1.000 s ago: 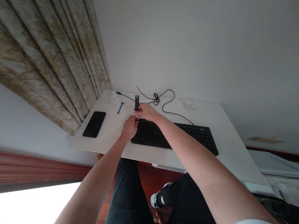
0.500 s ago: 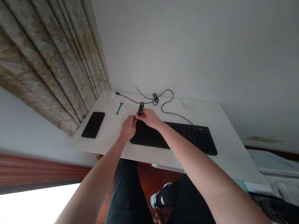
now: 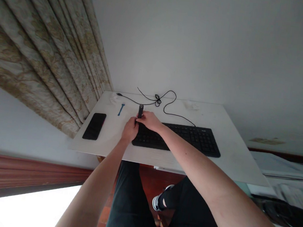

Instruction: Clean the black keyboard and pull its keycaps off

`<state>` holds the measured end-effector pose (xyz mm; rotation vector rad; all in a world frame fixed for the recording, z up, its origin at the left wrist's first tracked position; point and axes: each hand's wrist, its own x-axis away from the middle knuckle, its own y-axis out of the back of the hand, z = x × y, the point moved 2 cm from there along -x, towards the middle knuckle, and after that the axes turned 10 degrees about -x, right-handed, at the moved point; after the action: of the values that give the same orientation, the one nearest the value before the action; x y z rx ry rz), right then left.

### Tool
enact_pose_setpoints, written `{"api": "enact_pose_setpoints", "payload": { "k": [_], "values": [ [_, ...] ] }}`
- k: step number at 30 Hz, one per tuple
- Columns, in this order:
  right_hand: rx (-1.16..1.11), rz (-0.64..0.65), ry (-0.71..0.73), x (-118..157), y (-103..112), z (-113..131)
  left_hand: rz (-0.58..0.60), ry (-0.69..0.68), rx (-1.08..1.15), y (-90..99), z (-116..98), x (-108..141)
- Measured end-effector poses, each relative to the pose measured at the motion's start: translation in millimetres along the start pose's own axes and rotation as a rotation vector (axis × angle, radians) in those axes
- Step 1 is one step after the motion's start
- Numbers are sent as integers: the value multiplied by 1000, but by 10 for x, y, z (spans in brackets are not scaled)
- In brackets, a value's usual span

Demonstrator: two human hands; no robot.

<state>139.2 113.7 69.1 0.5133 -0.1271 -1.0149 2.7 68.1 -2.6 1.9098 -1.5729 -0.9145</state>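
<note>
A black keyboard (image 3: 192, 137) lies across the middle of the white desk. At its left end my right hand (image 3: 150, 120) grips a short black stick-shaped object (image 3: 140, 110), which stands nearly upright and has a lighter tip; its exact kind is unclear. My left hand (image 3: 130, 129) is closed beside the keyboard's left end, fingertips up against the lower part of that object. What the left fingers pinch is hidden. Both hands meet over the keyboard's upper left corner.
A black phone (image 3: 94, 126) lies at the desk's left side, with a small blue tool (image 3: 121, 109) beyond it. The keyboard's cable (image 3: 157, 100) runs in loops along the back by the wall. A patterned curtain (image 3: 53, 38) hangs at the left edge of the desk (image 3: 233, 154).
The black stick-shaped object has shifted slightly left and turned a little, now more upright. My right hand moved slightly left with it; my left hand stays almost where it was.
</note>
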Motion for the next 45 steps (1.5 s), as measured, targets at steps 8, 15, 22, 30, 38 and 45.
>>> {"api": "enact_pose_setpoints", "payload": {
  "k": [8, 15, 22, 30, 38, 45],
  "values": [
    [20, -25, -22, -93, 24, -14, -5, -44, -41, 14, -17, 4],
    [-331, -33, -239, -162, -1, -130, 8, -101, -165, 0, -43, -31],
    [-272, -60, -268, -165, 0, -126, 29, -96, -227, -9, -32, -35],
    [35, -34, 43, -15, -24, -37, 12, -90, -192, -22, -14, -22],
    [-353, -8, -302, -264, 33, -195, 8, -86, -149, 3, -48, -12],
    [-523, 55, -451, -374, 79, -239, 22, -69, -162, 3, -51, -13]
  ]
}}
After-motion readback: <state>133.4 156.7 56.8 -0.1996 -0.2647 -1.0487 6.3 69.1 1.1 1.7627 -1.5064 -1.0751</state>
